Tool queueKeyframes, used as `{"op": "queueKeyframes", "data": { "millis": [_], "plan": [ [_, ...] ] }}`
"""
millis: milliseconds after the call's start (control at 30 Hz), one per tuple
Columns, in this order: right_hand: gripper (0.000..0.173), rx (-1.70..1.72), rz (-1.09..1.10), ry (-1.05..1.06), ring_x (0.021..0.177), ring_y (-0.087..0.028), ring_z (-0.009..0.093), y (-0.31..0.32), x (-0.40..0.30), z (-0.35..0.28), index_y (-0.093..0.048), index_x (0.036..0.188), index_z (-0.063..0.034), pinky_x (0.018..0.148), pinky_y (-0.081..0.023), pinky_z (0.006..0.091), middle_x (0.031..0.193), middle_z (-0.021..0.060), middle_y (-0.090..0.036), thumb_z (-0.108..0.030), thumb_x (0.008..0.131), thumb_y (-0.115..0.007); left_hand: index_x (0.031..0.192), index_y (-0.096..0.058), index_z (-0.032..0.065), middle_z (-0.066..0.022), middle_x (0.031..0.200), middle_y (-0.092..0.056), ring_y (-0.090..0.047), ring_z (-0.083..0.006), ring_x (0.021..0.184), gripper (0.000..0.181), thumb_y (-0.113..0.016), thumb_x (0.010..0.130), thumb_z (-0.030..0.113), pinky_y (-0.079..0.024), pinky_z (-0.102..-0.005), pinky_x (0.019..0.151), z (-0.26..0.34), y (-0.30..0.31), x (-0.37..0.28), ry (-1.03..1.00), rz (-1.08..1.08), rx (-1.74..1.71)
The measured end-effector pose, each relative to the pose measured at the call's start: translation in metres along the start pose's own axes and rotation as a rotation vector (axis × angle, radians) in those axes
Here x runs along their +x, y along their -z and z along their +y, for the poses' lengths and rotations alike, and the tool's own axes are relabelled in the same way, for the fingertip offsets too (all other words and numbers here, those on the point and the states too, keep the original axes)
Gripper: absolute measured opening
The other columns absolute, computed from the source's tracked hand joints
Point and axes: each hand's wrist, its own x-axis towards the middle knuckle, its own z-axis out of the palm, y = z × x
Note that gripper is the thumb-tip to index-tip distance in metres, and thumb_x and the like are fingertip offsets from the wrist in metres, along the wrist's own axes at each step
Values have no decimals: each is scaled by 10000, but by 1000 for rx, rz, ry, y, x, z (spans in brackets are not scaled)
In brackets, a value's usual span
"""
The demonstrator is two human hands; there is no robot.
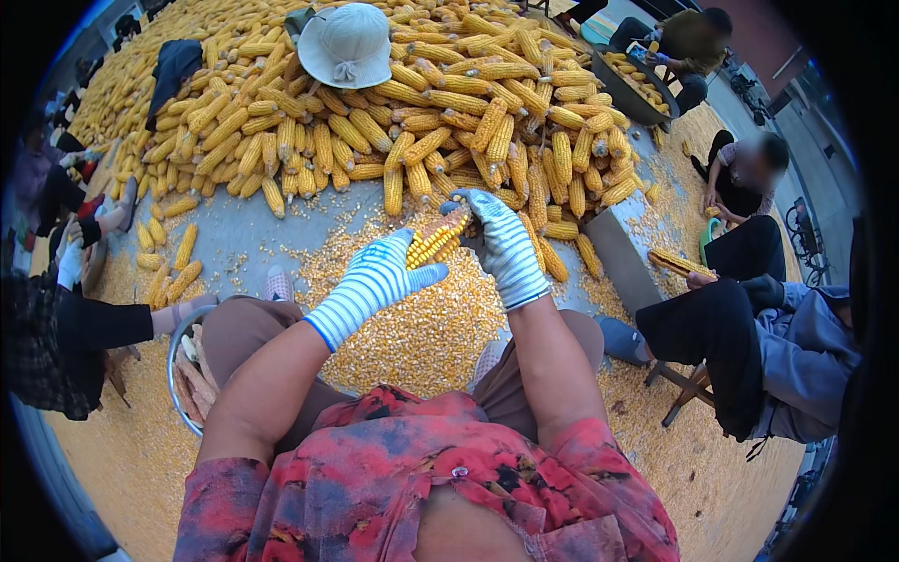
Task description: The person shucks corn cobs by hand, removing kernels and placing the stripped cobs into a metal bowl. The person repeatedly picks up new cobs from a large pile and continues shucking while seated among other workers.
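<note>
A partly shelled corn cob point(437, 242) is held between my two gloved hands, above a heap of loose corn kernels point(421, 330). My left hand point(376, 277), in a blue-and-white striped work glove, grips its near end. At the far end, my right hand point(507, 246) wears a matching glove with a dark coated palm, and its fingers close over the cob's tip. Yellow kernels cover the cob's near side, while its upper side shows bare reddish-brown core. Part of the cob is hidden by my fingers.
A large pile of corn ears point(435, 105) rises ahead, with a pale sun hat point(344, 46) and a dark cloth point(172, 74) on it. A metal basin point(175, 372) of bare cobs stands by my left knee. Other people sit on both sides; one at right holds a cob point(678, 263).
</note>
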Motion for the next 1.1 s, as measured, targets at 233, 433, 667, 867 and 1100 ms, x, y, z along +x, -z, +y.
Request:
{"op": "queueKeyframes", "data": {
  "millis": [233, 433, 667, 867, 1100],
  "plan": [
    [279, -65, 172, -85, 647, -593, 147, -5, 3, 2, -568, 900, -78, 498, -470, 273, 775, 73, -628, -342, 819, -528, 1132, -422, -98, -268, 1012, -538, -537, -350, 960, 915, -601, 585, 613, -425, -361, 818, -7, -13, 3, 32, 10, -41],
    [636, -307, 313, -2, 846, -501, 144, -23, 0, 28, -401, 1174, -33, 744, -437, 300, 978, 68, -519, -492, 763, -556, 1150, -411, -83, -267, 1027, -532, -533, -353, 962, 907, -581, 606, 622, -420, -369, 834, 0, -17, 3, 83, 46, 44],
    [526, -311, 151, 97, 791, -520, 135, -16, 1, 24, -482, 1087, -6, 700, -462, 294, 914, 59, -538, -449, 805, -517, 1141, -421, -104, -268, 1047, -527, -532, -330, 983, 952, -565, 593, 660, -418, -350, 830, -35, -26, 26, 54, -30, -436],
    [435, 208, 226, -9, 644, -568, 191, -17, 5, 30, -492, 923, -23, 524, -491, 306, 746, 97, -568, -429, 783, -559, 1185, -408, -52, -190, 1071, -533, -527, -249, 981, 840, -500, 703, 629, -406, -325, 845, -4, -23, 9, 38, 17, -92],
    [612, 363, 137, 61, 547, -544, 180, -36, -14, 5, -457, 967, -18, 548, -470, 296, 575, 66, -543, -586, 742, -502, 1150, -456, 36, -109, 1035, -556, -555, -205, 911, 785, -391, 714, 685, -458, -315, 785, 2, -38, 5, -107, -195, -1389]
  ]
}}
